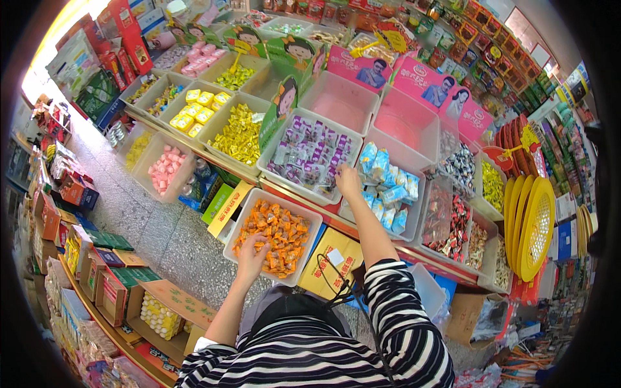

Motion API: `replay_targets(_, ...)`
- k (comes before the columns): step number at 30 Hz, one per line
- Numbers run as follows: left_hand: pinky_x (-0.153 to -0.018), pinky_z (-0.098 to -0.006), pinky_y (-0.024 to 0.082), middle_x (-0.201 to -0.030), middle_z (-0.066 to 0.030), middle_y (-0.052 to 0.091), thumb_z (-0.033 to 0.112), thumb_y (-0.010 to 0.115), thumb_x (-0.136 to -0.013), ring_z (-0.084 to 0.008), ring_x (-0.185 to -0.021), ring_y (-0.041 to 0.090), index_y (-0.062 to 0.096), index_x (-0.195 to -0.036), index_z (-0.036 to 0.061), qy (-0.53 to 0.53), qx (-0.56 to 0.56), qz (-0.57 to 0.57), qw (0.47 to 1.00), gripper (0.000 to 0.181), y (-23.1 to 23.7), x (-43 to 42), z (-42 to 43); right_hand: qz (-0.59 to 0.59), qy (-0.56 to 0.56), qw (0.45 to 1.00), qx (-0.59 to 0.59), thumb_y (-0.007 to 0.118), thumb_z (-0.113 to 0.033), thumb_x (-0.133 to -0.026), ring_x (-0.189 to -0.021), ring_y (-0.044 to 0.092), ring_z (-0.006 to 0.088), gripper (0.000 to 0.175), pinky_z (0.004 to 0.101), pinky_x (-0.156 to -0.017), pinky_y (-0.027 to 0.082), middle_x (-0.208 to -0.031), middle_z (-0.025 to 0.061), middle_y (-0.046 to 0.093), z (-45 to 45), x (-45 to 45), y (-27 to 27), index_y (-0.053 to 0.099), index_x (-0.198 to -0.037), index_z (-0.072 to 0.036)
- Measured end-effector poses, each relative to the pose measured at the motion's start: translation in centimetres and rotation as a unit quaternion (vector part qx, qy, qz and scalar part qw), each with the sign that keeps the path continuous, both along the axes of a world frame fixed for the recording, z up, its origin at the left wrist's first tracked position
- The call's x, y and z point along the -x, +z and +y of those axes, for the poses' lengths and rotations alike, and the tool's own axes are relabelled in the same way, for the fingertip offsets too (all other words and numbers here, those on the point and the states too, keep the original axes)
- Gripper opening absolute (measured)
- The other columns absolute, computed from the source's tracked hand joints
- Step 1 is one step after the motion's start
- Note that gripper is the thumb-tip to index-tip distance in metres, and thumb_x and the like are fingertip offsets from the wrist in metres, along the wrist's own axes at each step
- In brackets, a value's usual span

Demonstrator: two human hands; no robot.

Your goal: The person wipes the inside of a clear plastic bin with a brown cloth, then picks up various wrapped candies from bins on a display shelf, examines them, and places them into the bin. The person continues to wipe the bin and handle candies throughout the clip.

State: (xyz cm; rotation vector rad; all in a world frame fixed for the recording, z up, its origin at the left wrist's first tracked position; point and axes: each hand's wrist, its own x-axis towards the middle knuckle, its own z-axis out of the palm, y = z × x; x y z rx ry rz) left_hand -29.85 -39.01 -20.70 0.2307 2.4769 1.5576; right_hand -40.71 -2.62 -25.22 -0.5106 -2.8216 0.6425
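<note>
My left hand (252, 254) rests over the orange-wrapped candies (284, 233) in a white plastic bin (310, 242) right in front of me. Its fingers are bent down onto the wrappers, and whether they grip one is not clear. Further out, my right hand (348, 180) reaches to the right edge of the purple-and-white wrapped candies (310, 145). These lie in rows in a translucent bin (269, 169) on the display. The right fingertips are turned away, so what they hold is hidden. Blue-and-white packets (388, 182) fill the bin just right of that hand.
Yellow-wrapped candies (237, 136) and pink candies (167, 167) stand in bins to the left. Yellow plastic baskets (536, 228) hang at the right. Below the display is a yellow carton (330, 262). Cartons, one with eggs (160, 315), line the shelf at lower left.
</note>
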Motion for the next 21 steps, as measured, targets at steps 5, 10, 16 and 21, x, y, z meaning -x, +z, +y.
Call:
replay_targets(5, -0.071, -0.0299, 0.048, -0.116, -0.0141, 0.062, 0.014, 0.066, -0.083, -0.0211, -0.094, 0.061, 0.062, -0.099, 0.0038, 0.032, -0.046, 0.055, 0.997, 0.019, 0.7, -1.0, 1.9, 0.033, -0.033, 0.998, 0.031, 0.067, -0.016, -0.076, -0.093, 0.057, 0.0369, 0.026, 0.0463, -0.082, 0.047, -0.092, 0.0164, 0.066, 0.3, -0.4, -0.9, 0.061, -0.098, -0.004)
replay_targets(10, -0.089, -0.0325, 0.045, -0.112, -0.0149, 0.062, 0.013, 0.067, -0.082, -0.0255, -0.105, 0.059, 0.062, -0.098, 0.0036, 0.001, -0.05, 0.055, 0.997, 0.019, 5.1, -3.2, 5.6, 0.024, 0.003, 0.997, 0.073, 0.066, -0.016, -0.077, -0.095, 0.058, 0.0372, 0.018, 0.0462, -0.083, 0.047, -0.089, 0.0162, 0.067, 0.5, -0.7, -0.8, 0.069, -0.092, -0.006)
replay_targets(16, -0.096, -0.0333, 0.041, -0.12, -0.0121, 0.057, 0.012, 0.063, -0.086, -0.0184, -0.109, 0.054, 0.056, -0.111, 0.0006, 0.003, -0.083, 0.043, 0.996, 0.028, 9.5, -5.1, 6.2, 0.146, 0.053, 0.979, 0.132, 0.067, -0.016, -0.076, -0.086, 0.06, 0.0305, 0.014, 0.0385, -0.074, 0.048, -0.079, 0.0146, 0.067, 1.7, -3.2, 6.2, 0.071, -0.084, -0.004)
replay_targets(21, -0.09, -0.0323, 0.044, -0.115, -0.0113, 0.059, 0.016, 0.064, -0.086, -0.0178, -0.107, 0.055, 0.056, -0.115, -0.0012, -0.084, -0.137, 0.01, 0.987, 0.035, 13.8, -4.6, 8.5, 0.273, 0.124, 0.945, 0.127, 0.068, -0.012, -0.078, -0.077, 0.053, 0.027, 0.01, 0.0365, -0.073, 0.044, -0.078, 0.0081, 0.064, -2.4, -11.5, 21.4, 0.068, -0.083, -0.003)
